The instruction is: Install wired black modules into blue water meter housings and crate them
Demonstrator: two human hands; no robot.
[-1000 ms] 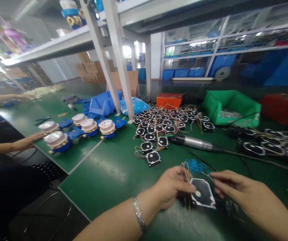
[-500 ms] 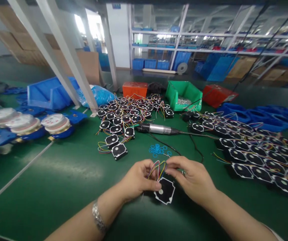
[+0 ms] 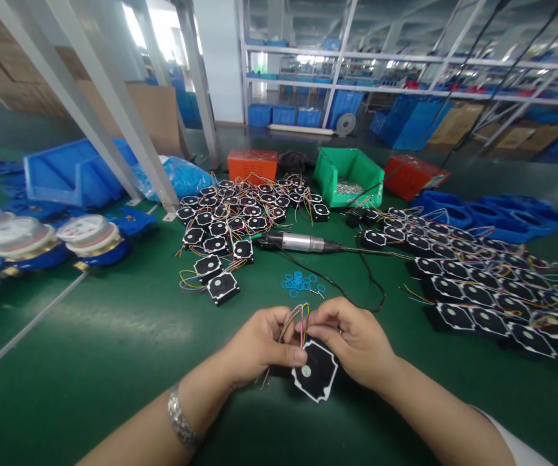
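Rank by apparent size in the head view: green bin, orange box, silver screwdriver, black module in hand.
1. green bin
2. orange box
3. black module, enlarged by nearness
4. silver screwdriver
Ranks 2 and 3 look close.

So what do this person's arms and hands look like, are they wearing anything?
Both hands are bare, with no gloves. The left hand has a silver metal link bracelet around the wrist and a bare forearm. The right hand has a bare forearm too, with the edge of a white sleeve showing near the elbow.

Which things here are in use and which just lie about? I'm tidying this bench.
In use: left hand, right hand, black module, its coloured wires.

Lying about: blue rings, electric screwdriver, green bin, water meters.
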